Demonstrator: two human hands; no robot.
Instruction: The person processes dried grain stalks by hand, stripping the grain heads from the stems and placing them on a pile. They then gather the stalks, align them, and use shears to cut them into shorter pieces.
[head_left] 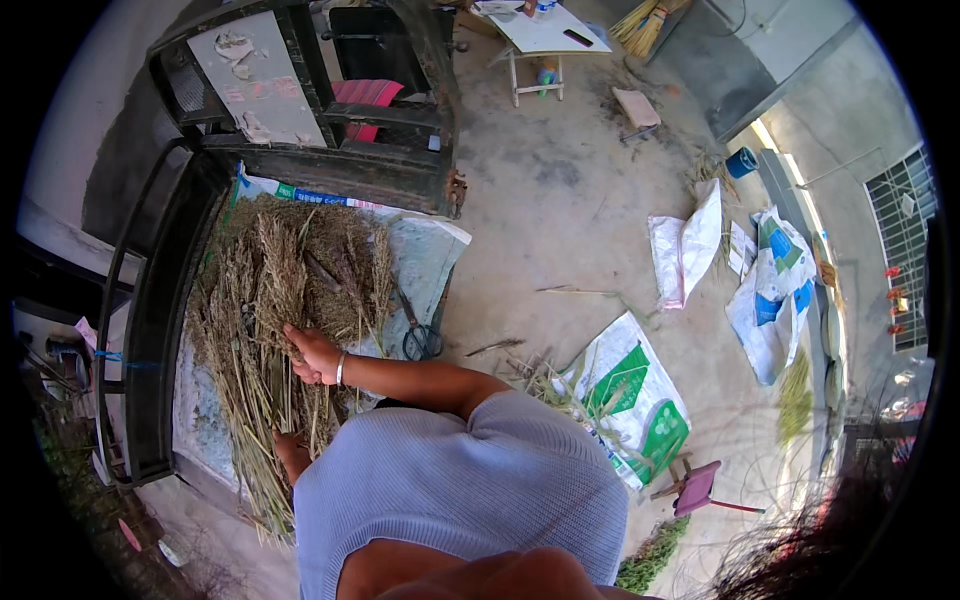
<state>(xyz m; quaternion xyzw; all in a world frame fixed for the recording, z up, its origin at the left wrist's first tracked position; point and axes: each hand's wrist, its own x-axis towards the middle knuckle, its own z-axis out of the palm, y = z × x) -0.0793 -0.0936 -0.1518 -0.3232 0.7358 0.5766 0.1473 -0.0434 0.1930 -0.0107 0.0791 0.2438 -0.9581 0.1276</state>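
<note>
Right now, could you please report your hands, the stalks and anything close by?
Right hand on dried stalks, grip partly hidden. Left hand lower along them, grip hidden. Scissors close by, right of the stalks.

Site type: farm household work area, indicated by concrete floor (pixel 560 230), metal-framed cargo bed (pixel 162 340) loaded with dried stalks (pixel 245 330), woven sacks (pixel 687 245), and folding table (pixel 537 36).
</note>
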